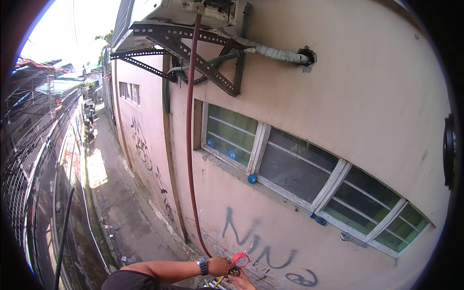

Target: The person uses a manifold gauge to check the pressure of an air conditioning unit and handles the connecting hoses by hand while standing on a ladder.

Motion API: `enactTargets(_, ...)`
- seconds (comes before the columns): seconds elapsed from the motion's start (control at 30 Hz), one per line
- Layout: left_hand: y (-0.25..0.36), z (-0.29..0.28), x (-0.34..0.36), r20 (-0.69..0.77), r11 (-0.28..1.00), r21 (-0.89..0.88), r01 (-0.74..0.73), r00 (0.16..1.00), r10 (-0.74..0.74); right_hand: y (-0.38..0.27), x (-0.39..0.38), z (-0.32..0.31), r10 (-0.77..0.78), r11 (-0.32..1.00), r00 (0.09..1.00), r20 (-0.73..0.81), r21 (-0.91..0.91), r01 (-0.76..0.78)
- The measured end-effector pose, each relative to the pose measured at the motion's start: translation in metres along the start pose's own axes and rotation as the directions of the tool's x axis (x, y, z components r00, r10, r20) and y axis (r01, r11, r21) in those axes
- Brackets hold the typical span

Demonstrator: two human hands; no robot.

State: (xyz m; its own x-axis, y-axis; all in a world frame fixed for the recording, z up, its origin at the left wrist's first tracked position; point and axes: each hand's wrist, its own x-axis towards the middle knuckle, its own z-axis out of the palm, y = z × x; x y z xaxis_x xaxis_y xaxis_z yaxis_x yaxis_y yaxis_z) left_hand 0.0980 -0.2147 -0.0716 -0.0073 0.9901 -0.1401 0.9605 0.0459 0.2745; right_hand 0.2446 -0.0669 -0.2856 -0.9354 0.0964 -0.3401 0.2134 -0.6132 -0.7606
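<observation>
A pressure gauge with a red rim [240, 260] stands at the lower middle, with a dark round knob or fitting [234, 272] just below it. My left hand [220, 266], a watch on its wrist, reaches in from the left, its fingers closed at the gauge's left side. My right hand [243, 281] comes from below, fingers bent round the dark fitting under the gauge. A long dark red hose [190, 121] runs from beside my left hand up to the outdoor air-conditioner unit [186, 12]. Its lower end is hidden by the hand.
A perforated metal bracket [193, 50] carries the unit; a wrapped pipe [280, 54] enters the wall. An adjustable wrench [353, 240], a blue-and-black tool [318, 219] and a blue round object [252, 178] lie along the window ledge. Many cables [43, 159] hang left, above an alley [130, 212].
</observation>
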Motion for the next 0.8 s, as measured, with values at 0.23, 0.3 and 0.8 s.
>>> enactTargets(0.23, 0.041, -0.321, -0.086, -0.514, 0.862, -0.309, -0.402, 0.833, 0.204, -0.005, -0.006, -0.006, 0.035, 0.998, 0.998, -0.051, -0.048, -0.038)
enactTargets(0.3, 0.032, -0.376, -0.106, -0.888, 0.968, -0.044, -0.247, 0.455, 0.076, -0.008, -0.005, 0.002, 0.04, 0.998, 0.999, -0.035, -0.057, -0.042)
enactTargets(0.8, -0.02, -0.607, -0.105, -0.897, 0.558, -0.397, -0.729, 0.18, -0.404, -0.022, -0.021, 0.025, 0.045, 0.995, 0.999, -0.024, -0.082, -0.047)
